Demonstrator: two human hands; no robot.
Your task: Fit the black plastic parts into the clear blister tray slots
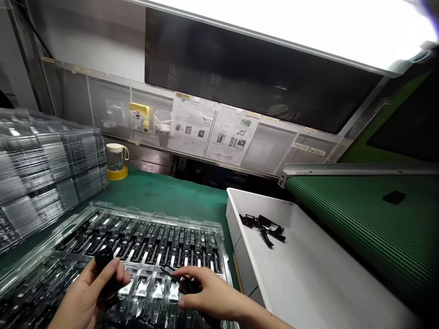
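The left hand [85,292] curls its fingers around a small black part [103,259] above the clear compartment tray [144,237]. The right hand [209,292] pinches a slim black part [173,275] over the tray's near row, other fingers loosely spread.

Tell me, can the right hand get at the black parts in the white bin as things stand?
Probably yes. The white bin is open on top, beside the right hand; nothing covers the black parts, though that hand already holds a black piece.

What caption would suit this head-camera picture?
Two hands, left hand holding a black part, right hand over a clear tray, beside a white bin.
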